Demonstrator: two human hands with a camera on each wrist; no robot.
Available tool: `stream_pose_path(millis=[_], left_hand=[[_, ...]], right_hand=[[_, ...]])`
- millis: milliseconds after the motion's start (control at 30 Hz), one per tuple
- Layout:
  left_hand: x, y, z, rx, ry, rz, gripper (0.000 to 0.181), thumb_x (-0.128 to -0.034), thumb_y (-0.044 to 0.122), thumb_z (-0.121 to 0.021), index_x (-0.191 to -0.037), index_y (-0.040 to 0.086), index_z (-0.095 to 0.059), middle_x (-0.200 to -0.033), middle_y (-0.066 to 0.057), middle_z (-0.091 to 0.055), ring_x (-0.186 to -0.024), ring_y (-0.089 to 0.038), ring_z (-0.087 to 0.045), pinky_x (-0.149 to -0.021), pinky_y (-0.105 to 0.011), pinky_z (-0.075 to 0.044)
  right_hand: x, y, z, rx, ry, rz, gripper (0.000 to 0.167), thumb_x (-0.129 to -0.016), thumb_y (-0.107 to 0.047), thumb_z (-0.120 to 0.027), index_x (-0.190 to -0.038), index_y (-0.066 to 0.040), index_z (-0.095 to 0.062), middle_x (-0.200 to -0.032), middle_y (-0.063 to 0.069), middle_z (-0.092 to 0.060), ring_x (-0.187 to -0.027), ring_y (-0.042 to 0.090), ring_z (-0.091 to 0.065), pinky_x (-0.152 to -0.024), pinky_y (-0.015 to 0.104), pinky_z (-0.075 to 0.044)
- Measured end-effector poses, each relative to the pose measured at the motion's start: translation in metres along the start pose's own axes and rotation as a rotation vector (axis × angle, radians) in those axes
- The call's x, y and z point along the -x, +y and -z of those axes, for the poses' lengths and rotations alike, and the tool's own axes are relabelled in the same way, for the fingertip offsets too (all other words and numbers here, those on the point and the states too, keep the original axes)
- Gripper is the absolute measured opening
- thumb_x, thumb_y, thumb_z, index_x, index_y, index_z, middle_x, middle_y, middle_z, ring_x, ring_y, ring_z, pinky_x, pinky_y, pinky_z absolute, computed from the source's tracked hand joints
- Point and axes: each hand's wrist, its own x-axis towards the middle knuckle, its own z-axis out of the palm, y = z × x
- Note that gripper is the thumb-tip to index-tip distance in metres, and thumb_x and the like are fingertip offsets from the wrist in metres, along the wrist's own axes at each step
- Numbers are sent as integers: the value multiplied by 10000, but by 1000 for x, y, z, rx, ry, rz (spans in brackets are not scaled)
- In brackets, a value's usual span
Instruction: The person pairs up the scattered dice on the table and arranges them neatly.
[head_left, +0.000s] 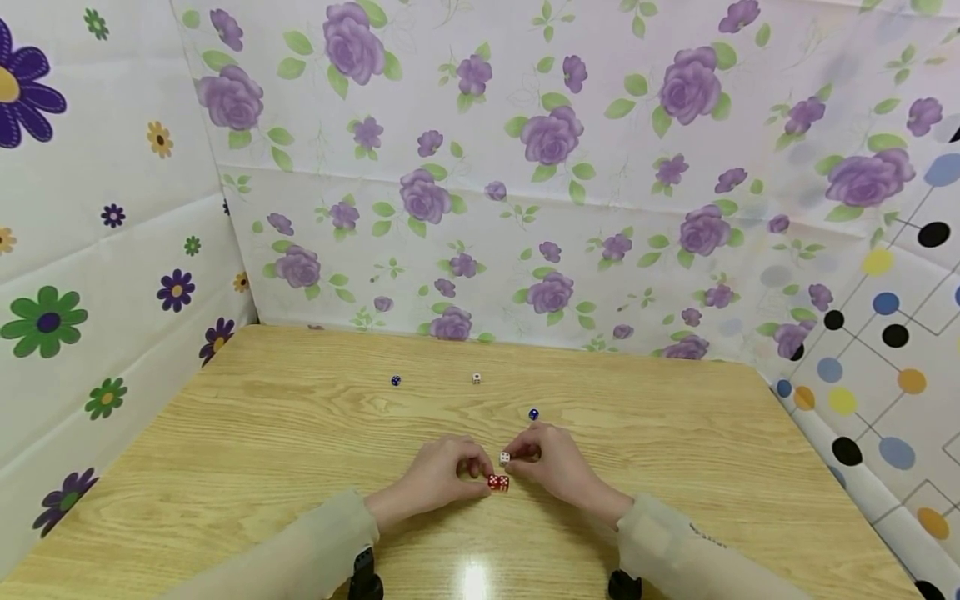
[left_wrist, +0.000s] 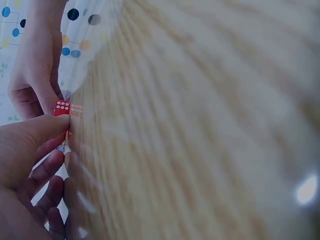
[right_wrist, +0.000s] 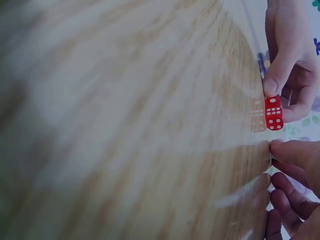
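Observation:
Two red dice [head_left: 498,482] sit side by side on the table; the left hand [head_left: 442,475] pinches the left one between thumb and finger. In the left wrist view the thumb presses a red die [left_wrist: 62,107]. The right hand [head_left: 558,467] pinches a white die [head_left: 505,457] just behind the red pair. From the right wrist view, the red dice [right_wrist: 273,113] stand in a row at the left hand's [right_wrist: 292,65] thumb, and the right hand's [right_wrist: 300,175] fingertips are close beside them; the white die is hidden there.
A blue die [head_left: 533,414] lies behind the right hand. Farther back on the wooden table [head_left: 300,417] are another blue die [head_left: 396,380] and a white die [head_left: 476,378]. Patterned cloth walls [head_left: 480,208] stand at the back and both sides.

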Motion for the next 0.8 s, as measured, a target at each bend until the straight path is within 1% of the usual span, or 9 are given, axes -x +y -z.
stream_pose_path(millis=[67, 133, 333, 400, 467, 533, 633, 733, 800], left_hand=[[0, 1, 2, 11, -12, -3, 120, -806, 241, -817, -881, 228, -725, -797, 60, -630, -676, -63, -461, -678, -227, -337], [-1, 1, 5, 58, -47, 3, 134, -808, 226, -814, -905, 202, -726, -821, 36, -643, -677, -59, -472, -666, -217, -358], [-13, -1, 25, 266, -247, 59, 166, -832, 142, -776, -976, 88, -715, -898, -45, -685, -744, -72, -563, -678, -213, -440], [-19, -4, 32, 282, -295, 64, 137, -846, 122, -759, -968, 75, -718, -915, -48, -698, -776, -87, -592, -695, -220, -455], [-27, -9, 38, 261, -319, 57, 101, -864, 116, -741, -959, 86, -720, -937, -38, -709, -798, -99, -611, -702, -226, -470], [-35, -15, 44, 231, -323, 36, 74, -882, 123, -728, -952, 99, -720, -949, -23, -712, -806, -112, -619, -697, -232, -487], [-47, -25, 50, 166, -294, 17, 49, -909, 157, -709, -942, 122, -713, -935, 11, -703, -802, -115, -612, -690, -240, -493], [-60, -37, 53, 149, -228, 35, 46, -918, 158, -699, -932, 114, -702, -907, -3, -687, -780, -121, -608, -656, -260, -510], [-67, -45, 54, 153, -162, 58, 54, -923, 159, -694, -933, 106, -690, -896, -26, -673, -770, -130, -601, -647, -270, -504]], right_hand=[[0, 0, 0, -1, 0, -5, 95, -823, -157, -800, -912, -165, -771, -872, -55, -679, -781, 77, -578, -666, 185, -455], [0, 0, 0, -4, 0, -5, 96, -822, -153, -800, -913, -159, -772, -872, -52, -680, -782, 84, -582, -667, 186, -458], [-1, -1, 0, -11, -1, 0, 96, -819, -144, -800, -912, -153, -776, -880, -43, -690, -798, 93, -601, -682, 186, -470], [-1, -1, 0, -14, -3, 0, 95, -818, -140, -800, -910, -148, -777, -880, -41, -692, -798, 89, -602, -684, 186, -474], [-1, -1, -1, -17, -5, 0, 92, -817, -137, -800, -907, -147, -778, -879, -43, -695, -799, 82, -601, -685, 187, -478], [-1, -1, -1, -17, -8, 1, 90, -817, -137, -801, -904, -148, -778, -878, -47, -694, -797, 74, -597, -685, 187, -478], [-1, 0, 0, -15, -10, -7, 85, -819, -148, -802, -898, -161, -775, -869, -58, -686, -783, 61, -580, -678, 186, -467], [-1, 0, 0, -17, -14, -15, 87, -819, -161, -805, -898, -172, -772, -865, -61, -677, -773, 54, -569, -672, 183, -460], [-1, 0, 1, -21, -19, -18, 87, -819, -161, -805, -899, -172, -771, -867, -58, -677, -771, 51, -570, -670, 182, -463]])
